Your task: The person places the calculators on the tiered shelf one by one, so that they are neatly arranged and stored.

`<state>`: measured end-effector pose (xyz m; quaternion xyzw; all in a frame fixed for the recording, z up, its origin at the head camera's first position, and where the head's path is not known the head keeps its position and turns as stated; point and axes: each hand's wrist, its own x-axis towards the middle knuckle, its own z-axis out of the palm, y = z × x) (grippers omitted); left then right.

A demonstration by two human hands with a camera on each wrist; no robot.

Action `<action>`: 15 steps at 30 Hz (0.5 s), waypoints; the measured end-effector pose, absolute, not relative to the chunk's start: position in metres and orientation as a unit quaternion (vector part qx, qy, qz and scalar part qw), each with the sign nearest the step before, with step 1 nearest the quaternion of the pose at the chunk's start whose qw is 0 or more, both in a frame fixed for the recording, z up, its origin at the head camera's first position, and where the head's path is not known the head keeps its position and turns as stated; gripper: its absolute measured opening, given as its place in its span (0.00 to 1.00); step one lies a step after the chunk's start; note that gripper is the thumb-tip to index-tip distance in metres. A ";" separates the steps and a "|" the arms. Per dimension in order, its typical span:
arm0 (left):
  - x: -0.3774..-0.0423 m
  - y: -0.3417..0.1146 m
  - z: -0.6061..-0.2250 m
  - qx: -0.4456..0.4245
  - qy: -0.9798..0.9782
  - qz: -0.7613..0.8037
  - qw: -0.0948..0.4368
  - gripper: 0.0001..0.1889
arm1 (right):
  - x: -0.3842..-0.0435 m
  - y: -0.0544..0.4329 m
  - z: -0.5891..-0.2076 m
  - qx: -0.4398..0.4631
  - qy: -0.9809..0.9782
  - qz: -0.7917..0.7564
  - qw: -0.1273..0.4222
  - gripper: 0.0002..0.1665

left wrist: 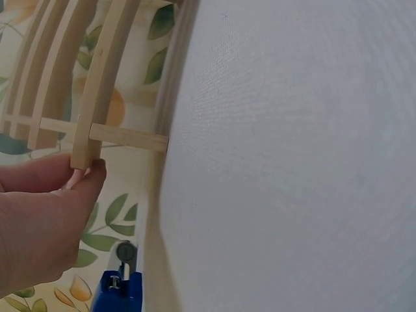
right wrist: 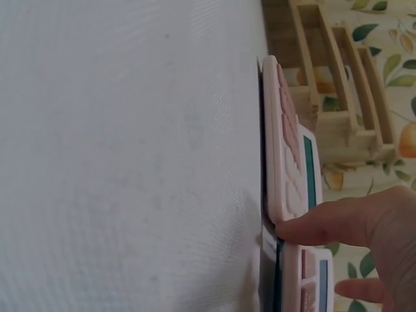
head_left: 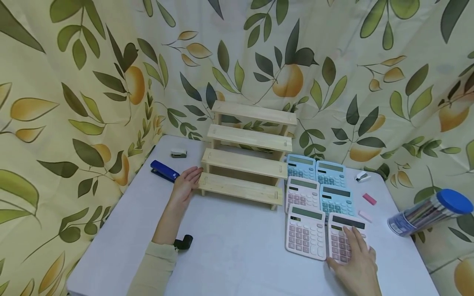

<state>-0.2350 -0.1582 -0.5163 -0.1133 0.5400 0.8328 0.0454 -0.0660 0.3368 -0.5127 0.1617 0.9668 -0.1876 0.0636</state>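
Observation:
A stepped wooden shelf (head_left: pixel 242 164) stands on the white table (head_left: pixel 237 255) near the back. My left hand (head_left: pixel 186 183) is at the left end of its lowest board (left wrist: pixel 97 97), fingertips touching the board's end. To the right of the shelf, blue and pink calculators are set in overlapping rows. My right hand (head_left: pixel 355 257) rests over the front right pink calculator (head_left: pixel 338 238), its fingers extended across the keys and thumb (right wrist: pixel 305 227) at the near left corner. Beside it lies another pink calculator (head_left: pixel 306 232). Behind are a blue calculator (head_left: pixel 337 199) and several more.
Left of the shelf lie a blue stapler (head_left: pixel 163 170) and a small grey-white stapler (head_left: pixel 179 153). At the right are pink erasers (head_left: pixel 369 199), a small white item (head_left: pixel 362 176), and a clear tub (head_left: pixel 418 213) of pens with a blue lid. Leaf-patterned curtains (head_left: pixel 333 61) surround the table.

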 end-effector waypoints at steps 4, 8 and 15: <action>-0.235 -0.159 -0.517 -0.114 0.539 0.833 0.044 0.40 | -0.066 0.335 -0.510 0.156 0.969 -0.185 0.052 0.75; -0.234 -0.159 -0.516 -0.111 0.538 0.834 0.045 0.40 | -0.066 0.333 -0.510 0.159 0.970 -0.178 0.041 0.75; -0.235 -0.158 -0.518 -0.115 0.539 0.833 0.044 0.40 | -0.068 0.330 -0.503 0.154 0.971 -0.179 0.033 0.74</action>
